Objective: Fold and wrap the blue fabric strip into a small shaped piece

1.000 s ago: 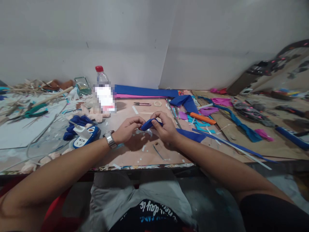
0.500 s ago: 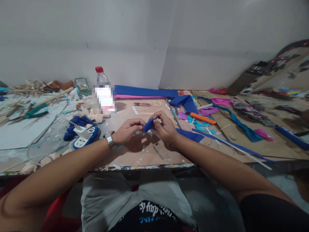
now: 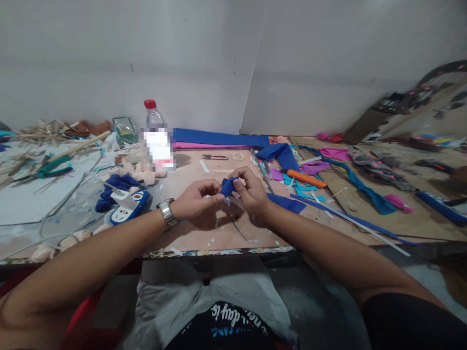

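Between my hands, above the middle of the table, is a small rolled or folded piece of blue fabric. My left hand, with a metal watch on its wrist, pinches its left side between thumb and fingers. On the other side my right hand grips it, thumb in front and fingers curled behind. A longer blue strip lies beside my right wrist; whether it joins the held piece is hidden. Thread snips and a roll of tape lie beyond my hands.
At left stand a power socket with a plugged-in charger, blue fabric flowers and green-handled pliers. A red-capped bottle stands behind. Rightward lie an orange cutter, fabric scraps and a dark flask.
The blue fabric has gone from a smooth roll to a more crumpled, folded shape. My left thumb and fingers have shifted slightly right and now press on its left side.
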